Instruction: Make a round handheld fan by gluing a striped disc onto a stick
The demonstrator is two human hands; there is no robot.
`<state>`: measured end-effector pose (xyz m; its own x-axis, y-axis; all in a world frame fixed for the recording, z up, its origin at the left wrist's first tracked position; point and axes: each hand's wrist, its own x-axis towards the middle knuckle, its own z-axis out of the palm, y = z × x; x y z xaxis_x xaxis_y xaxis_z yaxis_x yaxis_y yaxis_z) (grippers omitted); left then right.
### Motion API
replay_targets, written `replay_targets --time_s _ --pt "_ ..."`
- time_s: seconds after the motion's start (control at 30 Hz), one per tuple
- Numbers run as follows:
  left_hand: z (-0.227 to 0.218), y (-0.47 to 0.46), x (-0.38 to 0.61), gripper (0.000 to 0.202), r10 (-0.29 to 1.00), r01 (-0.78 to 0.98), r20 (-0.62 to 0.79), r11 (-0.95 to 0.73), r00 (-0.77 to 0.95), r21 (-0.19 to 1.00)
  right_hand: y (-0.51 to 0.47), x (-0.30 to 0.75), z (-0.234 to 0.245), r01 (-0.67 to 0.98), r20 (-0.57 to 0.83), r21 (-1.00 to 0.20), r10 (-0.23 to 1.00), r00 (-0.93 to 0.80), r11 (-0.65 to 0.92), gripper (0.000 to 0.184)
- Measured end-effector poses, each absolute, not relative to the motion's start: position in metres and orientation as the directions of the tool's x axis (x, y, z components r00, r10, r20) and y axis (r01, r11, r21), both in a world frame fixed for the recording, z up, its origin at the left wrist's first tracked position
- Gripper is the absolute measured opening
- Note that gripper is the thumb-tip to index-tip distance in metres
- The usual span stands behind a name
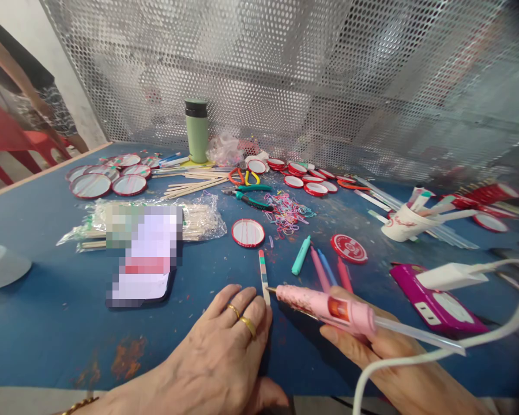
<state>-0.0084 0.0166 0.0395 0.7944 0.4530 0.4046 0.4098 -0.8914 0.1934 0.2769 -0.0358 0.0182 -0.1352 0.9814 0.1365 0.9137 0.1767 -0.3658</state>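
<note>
My left hand [237, 346] rests on the blue table, its fingers bent together over the lower end of a flat wooden craft stick [262, 268] with coloured bands. In my right hand [384, 340] is a pink hot glue gun [315, 302], gripped from behind, with a clear glue stick [419, 334] jutting from its rear. The gun's metal nozzle is at the craft stick, just beyond my left fingertips; whether it touches cannot be made out. Beyond the stick lies a red-rimmed round lid [248, 233]. Several markers [301, 255] lie behind the glue gun.
A phone [149, 259] and a bag of sticks [203, 218] lie left. Pliers [253, 199], paper clips [288, 212] and a green bottle [197, 131] stand farther back. Right are a paper cup [402, 223], a purple power strip [436, 300] and a white cable [398, 364]. A person [17, 63] is far left.
</note>
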Motion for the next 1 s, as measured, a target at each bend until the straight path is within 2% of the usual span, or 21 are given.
replay_targets --time_s 0.27,0.43,0.53,0.7,0.8,0.9,1.0 --pt "0.038 0.017 -0.009 0.066 0.462 0.400 0.374 -0.886 0.804 0.234 -0.038 0.268 0.029 0.878 0.111 -0.458 0.989 -0.100 0.140 0.045" --pt "0.039 0.016 -0.010 0.067 0.481 0.410 0.347 -0.874 0.805 0.260 -0.037 0.268 0.032 0.859 0.082 -0.484 0.986 -0.144 0.166 0.044" --pt "0.039 0.016 -0.009 0.067 0.483 0.413 0.346 -0.873 0.804 0.259 -0.038 0.271 0.028 0.878 0.108 -0.446 0.984 -0.141 0.175 0.044" --pt "0.040 0.016 -0.008 0.065 0.485 0.418 0.345 -0.873 0.804 0.252 -0.045 0.286 0.011 0.935 0.182 -0.306 0.975 -0.126 0.178 0.048" --pt "0.041 0.016 -0.008 0.063 0.484 0.420 0.341 -0.873 0.806 0.247 -0.047 0.294 0.006 0.942 0.214 -0.249 0.961 -0.174 0.226 0.050" --pt "0.041 0.016 -0.008 0.062 0.487 0.425 0.338 -0.872 0.805 0.244 -0.045 0.291 0.011 0.934 0.241 -0.238 0.948 -0.208 0.265 0.047" --pt "0.041 0.016 -0.008 0.063 0.490 0.430 0.336 -0.870 0.804 0.240 -0.040 0.278 0.023 0.929 0.210 -0.263 0.955 -0.208 0.260 0.034"
